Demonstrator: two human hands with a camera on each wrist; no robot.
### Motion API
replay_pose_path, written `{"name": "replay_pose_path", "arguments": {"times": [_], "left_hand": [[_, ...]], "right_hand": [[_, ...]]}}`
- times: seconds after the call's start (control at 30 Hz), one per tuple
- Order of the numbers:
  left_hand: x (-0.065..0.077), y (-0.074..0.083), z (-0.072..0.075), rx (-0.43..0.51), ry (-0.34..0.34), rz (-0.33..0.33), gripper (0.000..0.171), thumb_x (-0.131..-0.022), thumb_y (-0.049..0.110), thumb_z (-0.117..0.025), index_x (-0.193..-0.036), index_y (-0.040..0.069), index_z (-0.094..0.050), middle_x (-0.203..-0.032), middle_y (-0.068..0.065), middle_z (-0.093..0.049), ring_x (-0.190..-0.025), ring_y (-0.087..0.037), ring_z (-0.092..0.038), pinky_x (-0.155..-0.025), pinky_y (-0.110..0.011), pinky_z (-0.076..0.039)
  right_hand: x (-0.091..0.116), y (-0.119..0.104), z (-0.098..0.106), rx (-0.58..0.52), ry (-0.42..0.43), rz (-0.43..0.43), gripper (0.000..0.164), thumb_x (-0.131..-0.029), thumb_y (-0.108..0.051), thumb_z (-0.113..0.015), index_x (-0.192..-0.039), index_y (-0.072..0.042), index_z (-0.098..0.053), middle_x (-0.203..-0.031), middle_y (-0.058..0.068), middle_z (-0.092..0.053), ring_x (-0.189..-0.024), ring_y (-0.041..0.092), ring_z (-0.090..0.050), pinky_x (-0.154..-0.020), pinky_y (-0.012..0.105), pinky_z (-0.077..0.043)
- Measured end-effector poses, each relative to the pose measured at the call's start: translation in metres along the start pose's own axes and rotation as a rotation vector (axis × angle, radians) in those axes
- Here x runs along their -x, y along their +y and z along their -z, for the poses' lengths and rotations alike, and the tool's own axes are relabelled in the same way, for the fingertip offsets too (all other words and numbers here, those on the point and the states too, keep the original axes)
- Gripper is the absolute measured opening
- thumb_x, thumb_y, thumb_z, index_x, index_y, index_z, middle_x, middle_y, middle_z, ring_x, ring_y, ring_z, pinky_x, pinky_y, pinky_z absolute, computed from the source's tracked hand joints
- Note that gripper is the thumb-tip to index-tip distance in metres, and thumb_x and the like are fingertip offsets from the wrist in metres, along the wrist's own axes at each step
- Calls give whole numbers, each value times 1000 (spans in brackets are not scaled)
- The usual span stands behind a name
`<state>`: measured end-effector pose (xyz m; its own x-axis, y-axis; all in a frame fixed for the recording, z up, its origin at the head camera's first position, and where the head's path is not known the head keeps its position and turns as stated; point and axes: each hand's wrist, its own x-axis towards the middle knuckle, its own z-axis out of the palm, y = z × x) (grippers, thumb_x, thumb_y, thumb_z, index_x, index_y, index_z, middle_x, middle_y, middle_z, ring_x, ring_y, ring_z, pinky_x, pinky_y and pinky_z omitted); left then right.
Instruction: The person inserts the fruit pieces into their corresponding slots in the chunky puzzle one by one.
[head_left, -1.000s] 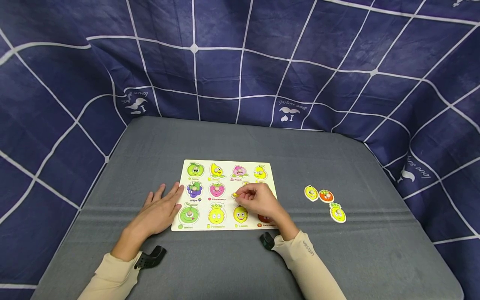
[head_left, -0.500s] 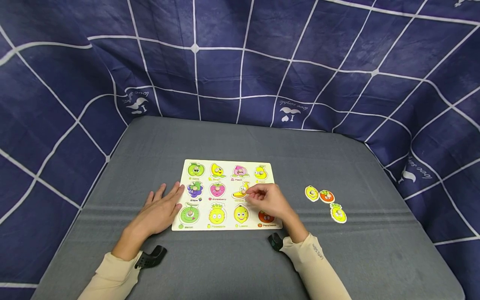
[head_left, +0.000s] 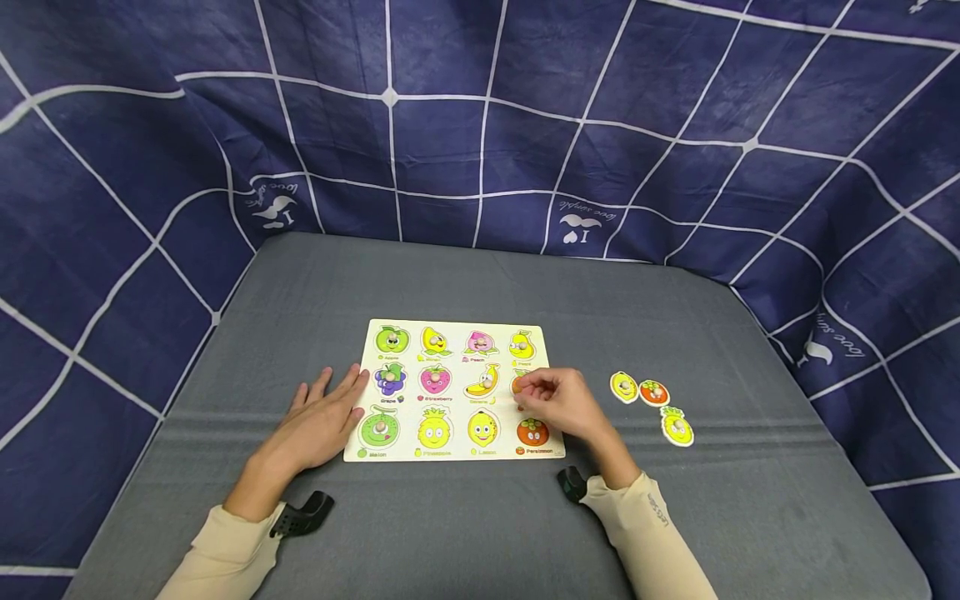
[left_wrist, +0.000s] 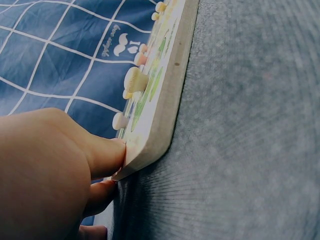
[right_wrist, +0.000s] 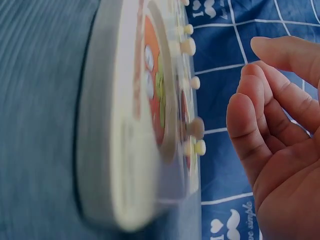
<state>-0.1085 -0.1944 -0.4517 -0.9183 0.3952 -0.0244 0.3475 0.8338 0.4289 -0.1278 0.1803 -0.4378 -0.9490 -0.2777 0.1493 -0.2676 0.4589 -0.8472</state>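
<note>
A pale wooden fruit puzzle board (head_left: 457, 408) lies flat with rows of fruit pictures, several of them pieces with small knobs. The banana piece (head_left: 482, 381) sits in its place in the middle row, its knob uncovered. Just right of it, my right hand (head_left: 558, 402) hovers over the board with fingers loosely curled, partly covering an orange fruit picture. In the right wrist view, a gap shows between that hand's thumb (right_wrist: 285, 54) and fingers, with nothing held. My left hand (head_left: 318, 425) lies with fingers outstretched, touching the board's left edge; its thumb (left_wrist: 107, 155) meets the corner.
Right of the board, loose pieces lie on the grey cloth (head_left: 750, 508): a yellow lemon (head_left: 623, 387), a red persimmon (head_left: 653, 392) and a pineapple (head_left: 677, 426). A blue checked curtain (head_left: 435, 150) encloses the table's back and sides.
My right hand has let go of the banana piece, which now lies in its place, and has drawn back to the right. The left hand stays still.
</note>
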Motion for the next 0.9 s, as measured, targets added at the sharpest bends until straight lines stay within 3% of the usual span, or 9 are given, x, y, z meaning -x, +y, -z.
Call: {"name": "replay_pose_path", "arguments": {"times": [0.27,0.53,0.9], "left_hand": [[0,1,0,-9,4,2,55,-102,17,-52,-152,-1,-35,-156,-22,-32,-140,-57,-17,-104,-75,-12],[-1,0,0,-2,-8,12,56,-103,17,-51,-152,-1,-34,-156,-22,-30,-140,-57,-15,-105,-75,-11],[-2,0,-1,10,-15,7,56,-102,16,-52,-152,-1,-33,-156,-23,-29,-140,-58,-14,-105,-75,-10]], "right_hand": [[8,7,16,55,26,-3,11,-79,-3,-82,-87,1,-75,-71,0,-66,-60,7,-58,-53,19,-47],[16,14,31,53,67,-25,13,-81,2,-78,-90,8,-73,-72,6,-65,-60,7,-54,-54,19,-45],[30,22,52,106,131,-47,12,-81,-1,-80,-91,3,-75,-72,3,-67,-60,5,-57,-54,18,-47]]}}
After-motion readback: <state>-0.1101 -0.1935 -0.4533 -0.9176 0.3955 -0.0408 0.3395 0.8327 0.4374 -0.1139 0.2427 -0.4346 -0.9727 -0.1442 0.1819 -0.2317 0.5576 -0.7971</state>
